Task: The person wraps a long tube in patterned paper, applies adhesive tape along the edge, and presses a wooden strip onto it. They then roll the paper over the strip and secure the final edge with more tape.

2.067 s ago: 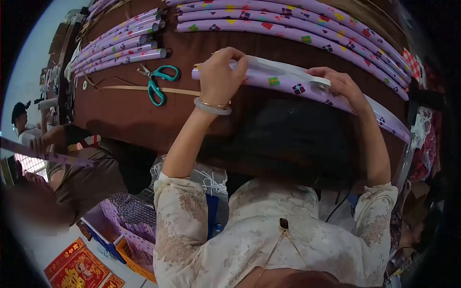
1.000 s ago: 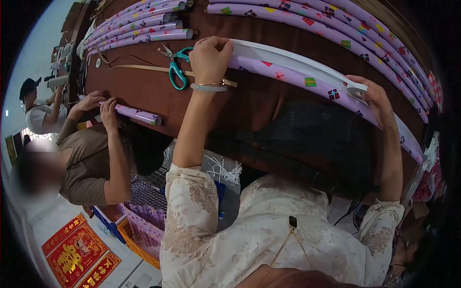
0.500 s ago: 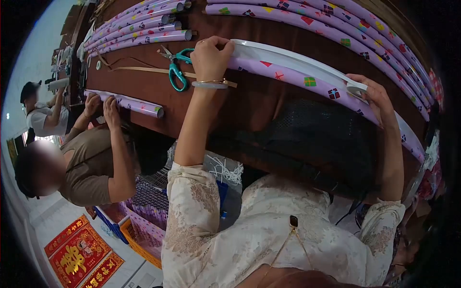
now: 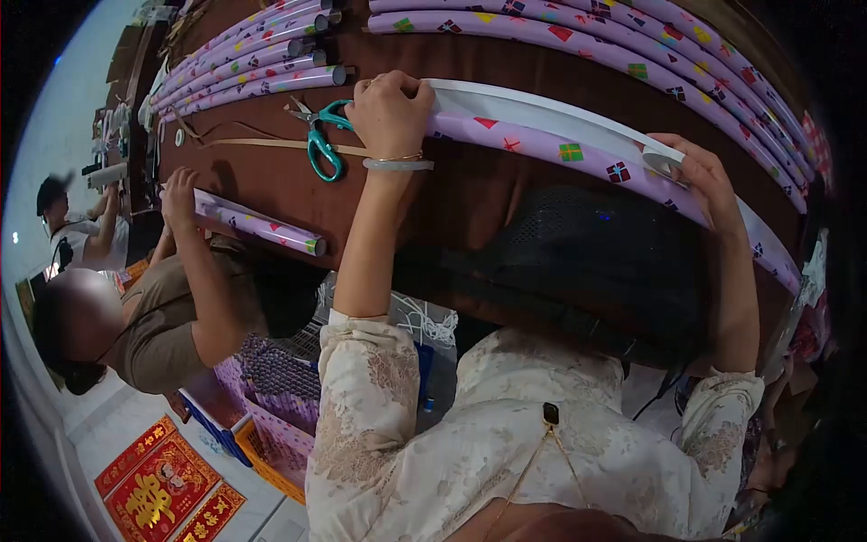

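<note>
A purple gift-print wrapping paper roll [image 4: 501, 137] lies across the table in front of me, its white inner side showing along the far edge. My left hand [image 4: 390, 113] is closed at the roll's left end, thumb and fingers pinched on the end of a white tape strip [image 4: 542, 98]. The strip runs along the paper edge to a roll of white tape [image 4: 664, 161]. My right hand [image 4: 704, 181] has its fingers closed around that tape roll, against the paper. Teal-handled scissors [image 4: 323, 154] lie just left of my left hand.
Several finished-looking purple rolls [image 4: 578, 54] lie along the far side, with more rolls [image 4: 253, 83] at far left. A tan strip [image 4: 271, 143] lies by the scissors. A co-worker's hand [image 4: 179, 194] is at another roll [image 4: 262, 226]. Baskets [image 4: 271, 452] stand below the table.
The co-worker's roll has shifted toward me and to the right, and their hands have moved on it. My hands keep their hold on the tape; the view has shifted slightly.
</note>
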Motion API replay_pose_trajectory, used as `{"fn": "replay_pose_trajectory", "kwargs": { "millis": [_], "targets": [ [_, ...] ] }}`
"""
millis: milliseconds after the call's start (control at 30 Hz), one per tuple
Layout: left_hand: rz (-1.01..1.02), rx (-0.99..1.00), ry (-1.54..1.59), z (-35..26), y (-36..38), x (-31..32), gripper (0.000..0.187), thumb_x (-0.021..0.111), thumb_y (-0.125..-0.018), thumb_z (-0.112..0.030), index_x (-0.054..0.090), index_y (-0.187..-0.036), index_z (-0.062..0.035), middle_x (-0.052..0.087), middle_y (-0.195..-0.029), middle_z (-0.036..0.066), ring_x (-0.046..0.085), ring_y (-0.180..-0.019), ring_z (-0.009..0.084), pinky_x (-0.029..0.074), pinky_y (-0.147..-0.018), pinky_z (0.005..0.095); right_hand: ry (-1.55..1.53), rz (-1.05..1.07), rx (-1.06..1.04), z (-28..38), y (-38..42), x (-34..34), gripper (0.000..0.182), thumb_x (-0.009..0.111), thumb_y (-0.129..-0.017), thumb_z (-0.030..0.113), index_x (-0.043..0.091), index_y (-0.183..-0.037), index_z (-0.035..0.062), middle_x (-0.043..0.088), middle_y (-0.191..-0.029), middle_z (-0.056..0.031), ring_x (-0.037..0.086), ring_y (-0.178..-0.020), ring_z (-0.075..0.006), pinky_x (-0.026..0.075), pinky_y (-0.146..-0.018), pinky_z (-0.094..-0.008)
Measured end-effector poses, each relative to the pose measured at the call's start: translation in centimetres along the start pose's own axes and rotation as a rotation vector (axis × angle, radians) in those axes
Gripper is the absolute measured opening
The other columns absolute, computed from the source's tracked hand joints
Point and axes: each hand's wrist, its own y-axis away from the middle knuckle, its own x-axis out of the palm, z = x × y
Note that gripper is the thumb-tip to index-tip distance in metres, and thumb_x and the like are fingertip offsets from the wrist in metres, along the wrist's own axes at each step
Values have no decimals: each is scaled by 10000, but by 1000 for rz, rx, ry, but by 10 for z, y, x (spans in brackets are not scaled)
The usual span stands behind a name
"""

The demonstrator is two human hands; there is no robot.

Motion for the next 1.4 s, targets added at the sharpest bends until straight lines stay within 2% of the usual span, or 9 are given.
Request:
{"fn": "replay_pose_trajectory", "kwargs": {
  "millis": [233,433,500,733,833,933,1000,1200,1400],
  "targets": [
    [69,-55,0,-6,0,-3,148,673,-667,-255,651,-651,-110,640,-794,9,565,-838,248,397,-707,425,-3,-52,19,3,6,2,486,490,-867,400,579,-1090,-23,577,-973,-44,500,-852,-117,390,-782,-251],
    [104,-93,33,-4,-3,-2,150,662,-676,-262,658,-655,-113,634,-776,20,571,-843,246,402,-709,428,303,-209,-107,12,12,9,417,504,-882,396,615,-1039,26,588,-946,-44,524,-842,-122,398,-790,-256],
    [117,-112,15,-3,-4,-2,157,654,-676,-270,660,-660,-114,635,-779,28,576,-842,250,404,-707,430,256,-242,50,18,15,8,408,507,-882,395,627,-974,15,584,-891,-43,507,-820,-117,385,-773,-242],
    [108,-103,11,-1,-3,-2,161,627,-680,-263,653,-658,-105,633,-776,39,584,-829,252,407,-708,444,252,-254,121,9,18,-15,400,494,-891,363,625,-927,-13,560,-810,-34,472,-763,-102,366,-713,-221],
    [104,-103,-25,-6,-3,-5,163,633,-675,-257,654,-659,-97,636,-769,43,589,-822,254,414,-693,442,344,-360,110,20,25,-5,362,511,-886,320,606,-868,-29,563,-787,-39,502,-771,-114,389,-713,-242],
    [97,-67,-30,-5,-3,-6,151,639,-675,-242,657,-649,-93,634,-742,40,594,-790,258,423,-653,428,500,-445,106,27,30,8,225,545,-863,202,590,-838,-17,574,-924,-47,512,-846,-124,385,-776,-251],
    [99,-42,-50,-7,-3,-9,163,639,-680,-242,648,-639,-84,631,-732,38,595,-761,257,424,-625,419,795,-591,23,28,33,17,193,641,-790,164,570,-769,-15,571,-957,-57,553,-841,-160,417,-740,-264],
    [85,-7,-17,-7,-5,-11,185,668,-686,-228,632,-621,-58,629,-717,61,599,-711,260,470,-631,390,1137,-759,-9,34,28,28,296,725,-691,252,560,-712,7,533,-829,-48,550,-735,-213,448,-626,-319],
    [142,-95,28,-13,-5,-16,175,655,-699,-213,648,-655,-43,635,-731,72,603,-714,260,477,-659,363,1243,-794,-60,26,21,27,284,729,-671,257,571,-712,24,509,-819,-35,526,-744,-209,432,-645,-339]
  ]
}}
